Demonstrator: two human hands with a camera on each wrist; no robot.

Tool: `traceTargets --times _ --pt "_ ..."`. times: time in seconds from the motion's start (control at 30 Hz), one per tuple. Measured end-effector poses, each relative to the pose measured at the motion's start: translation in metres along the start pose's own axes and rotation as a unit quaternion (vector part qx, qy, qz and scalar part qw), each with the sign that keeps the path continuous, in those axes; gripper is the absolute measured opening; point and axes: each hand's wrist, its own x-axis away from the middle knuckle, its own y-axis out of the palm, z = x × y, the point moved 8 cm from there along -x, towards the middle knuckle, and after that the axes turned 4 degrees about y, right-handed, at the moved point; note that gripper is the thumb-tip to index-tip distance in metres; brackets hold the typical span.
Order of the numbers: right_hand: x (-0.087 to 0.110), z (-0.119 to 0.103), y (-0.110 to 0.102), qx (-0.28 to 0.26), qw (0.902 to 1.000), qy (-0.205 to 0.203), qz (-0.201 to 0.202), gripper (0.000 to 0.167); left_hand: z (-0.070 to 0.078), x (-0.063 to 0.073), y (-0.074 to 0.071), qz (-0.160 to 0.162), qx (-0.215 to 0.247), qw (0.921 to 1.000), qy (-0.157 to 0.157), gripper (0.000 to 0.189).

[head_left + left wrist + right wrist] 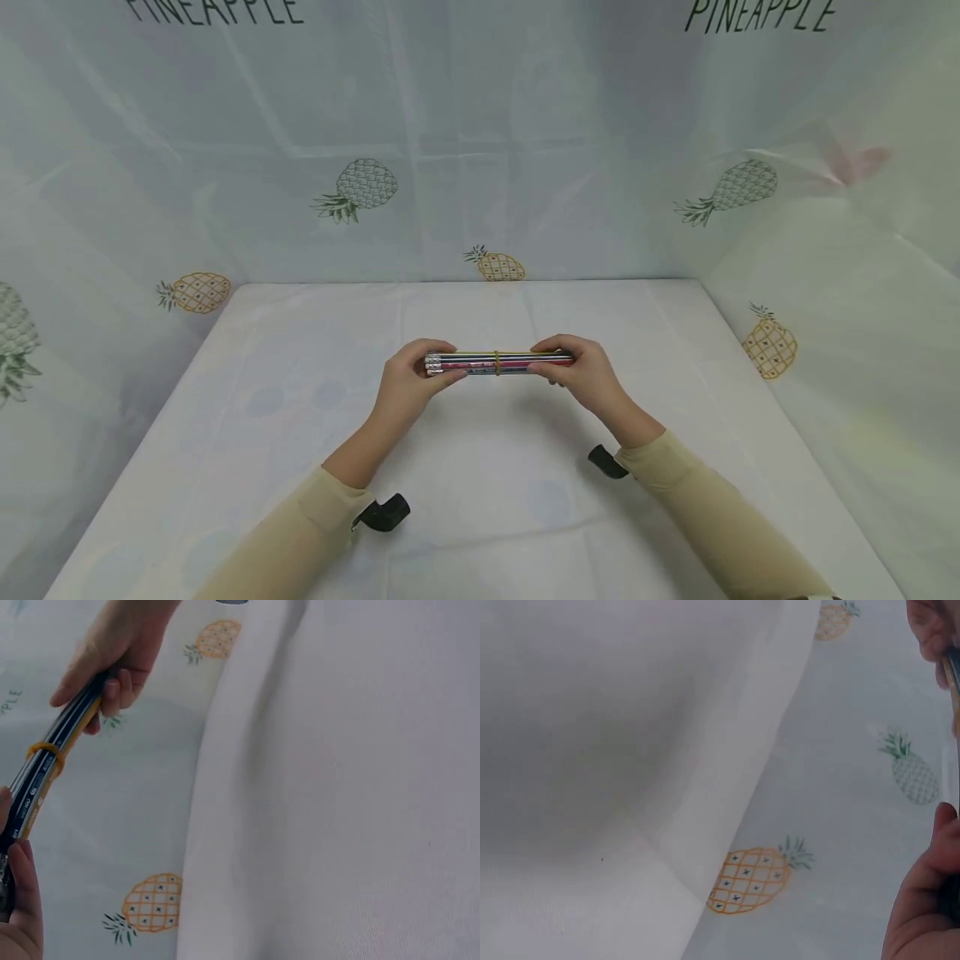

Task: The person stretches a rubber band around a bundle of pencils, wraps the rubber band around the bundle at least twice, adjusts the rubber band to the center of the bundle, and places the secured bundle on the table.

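Between both hands a bundle of pencils is held level above the table, with a yellow rubber band round its middle. Metal-looking ends show at the bundle's left. My left hand grips that left end between thumb and fingers. At the other end, my right hand pinches the pencils, thumb in front and fingers behind. The left wrist view shows the bundle slanted, with dark blue and yellow pencils under the band. Only a sliver of the bundle appears at the right wrist view's edge.
A white-covered table lies under the hands. Behind it and at both sides hangs a pale curtain printed with pineapples. A black wrist device sticks out by the left sleeve, another device by the right.
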Motion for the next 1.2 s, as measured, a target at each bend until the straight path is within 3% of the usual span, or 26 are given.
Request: traceTargets --times 0.2,0.37,0.57,0.73,0.9,1.1,1.2 --pt "-0.016 0.018 -0.004 -0.035 0.9972 0.052 -0.041 0.04 -0.029 -0.013 -0.007 -0.011 0.011 0.9957 -0.092 0.037" --pt "-0.023 0.031 -0.004 -0.035 0.9942 0.088 -0.051 0.044 -0.042 -0.02 -0.007 -0.033 0.022 0.9919 -0.121 0.043" --pt "-0.032 0.041 0.0 -0.007 0.9934 0.102 -0.051 0.04 -0.053 -0.026 -0.006 -0.043 -0.014 0.9909 -0.127 0.039" --pt "-0.043 0.047 0.008 0.056 0.9927 0.079 -0.072 0.036 -0.065 -0.033 -0.004 -0.058 -0.069 0.9877 -0.127 0.038" --pt "-0.052 0.054 0.019 0.116 0.9852 0.069 -0.106 0.035 -0.079 -0.038 -0.002 -0.09 -0.137 0.9797 -0.116 0.036" --pt "-0.066 0.059 0.03 0.18 0.9733 0.046 -0.136 0.033 -0.089 -0.046 0.005 -0.129 -0.208 0.9668 -0.073 0.033" --pt "-0.071 0.069 0.035 0.184 0.9679 0.068 -0.157 0.033 -0.094 -0.048 0.01 -0.153 -0.219 0.9617 -0.063 0.032"
